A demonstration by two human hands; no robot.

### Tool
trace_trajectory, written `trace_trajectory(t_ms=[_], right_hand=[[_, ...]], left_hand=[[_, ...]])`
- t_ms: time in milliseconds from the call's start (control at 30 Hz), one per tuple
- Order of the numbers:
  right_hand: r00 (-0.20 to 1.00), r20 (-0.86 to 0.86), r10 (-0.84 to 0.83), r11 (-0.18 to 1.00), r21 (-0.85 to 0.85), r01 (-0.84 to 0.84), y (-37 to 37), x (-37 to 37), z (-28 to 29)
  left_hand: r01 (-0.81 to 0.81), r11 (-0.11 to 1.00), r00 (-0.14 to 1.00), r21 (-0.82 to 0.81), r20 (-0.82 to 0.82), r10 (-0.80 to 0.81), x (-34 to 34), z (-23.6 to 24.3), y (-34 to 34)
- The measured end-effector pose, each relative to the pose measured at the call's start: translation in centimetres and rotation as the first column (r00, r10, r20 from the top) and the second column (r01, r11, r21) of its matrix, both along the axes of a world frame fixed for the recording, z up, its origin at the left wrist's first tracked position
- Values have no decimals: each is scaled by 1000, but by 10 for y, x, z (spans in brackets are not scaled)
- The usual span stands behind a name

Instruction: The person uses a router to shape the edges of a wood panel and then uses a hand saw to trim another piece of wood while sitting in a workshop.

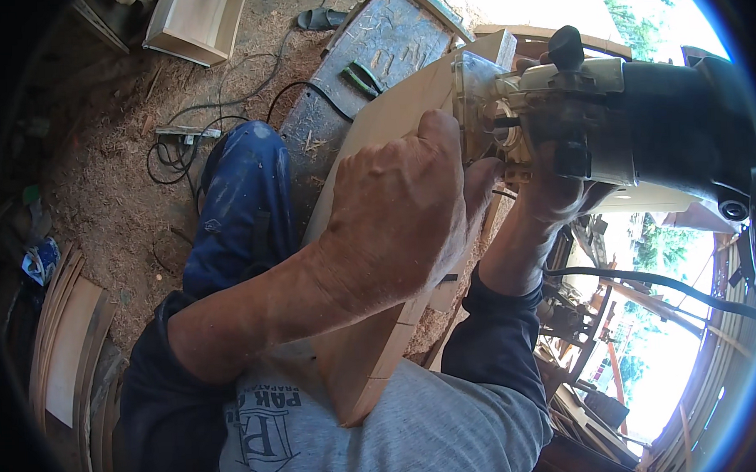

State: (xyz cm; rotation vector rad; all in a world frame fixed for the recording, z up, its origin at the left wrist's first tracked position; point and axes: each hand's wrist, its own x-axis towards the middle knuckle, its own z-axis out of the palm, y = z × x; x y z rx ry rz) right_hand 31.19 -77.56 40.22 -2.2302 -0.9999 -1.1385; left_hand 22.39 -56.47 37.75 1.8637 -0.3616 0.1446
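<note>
A power router (657,118), with a dark body and a clear base (472,83), rests against a pale wooden board (374,128) that slants from my lap up to the right. My right hand (559,188) grips the router from below. My left hand (401,193) is closed beside the base, its thumb and finger at the board's edge and the router's fittings; what they hold is hidden. The board's lower end leans on my shirt.
A wooden box (192,26) lies at the upper left. A dusty grey work surface (388,36) carries a green-handled tool (362,80). Black cords (167,164) cross the sawdust-covered floor. Wood strips (77,330) stand at the left; more timber lies at right.
</note>
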Motion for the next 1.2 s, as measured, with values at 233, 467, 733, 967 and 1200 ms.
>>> trace_trajectory(t_ms=[233,467,733,967,1200], right_hand=[[1000,-3,31,1000,-2,-31,0,3,3],[999,-8,34,999,-2,-34,-1,5,4],[999,-8,53,999,-5,-53,0,10,13],[998,-58,28,998,57,-24,3,3,10],[993,-112,26,991,135,-10,2,-7,1]], left_hand=[[-12,1000,1000,4,-27,12,-2,1,0],[-20,1000,998,-2,-66,20,-3,1,0],[-45,999,997,-4,-65,44,-4,-1,-1],[-72,994,997,-83,-5,72,-3,-4,-3],[-81,990,997,-118,9,83,-4,-8,-4]])
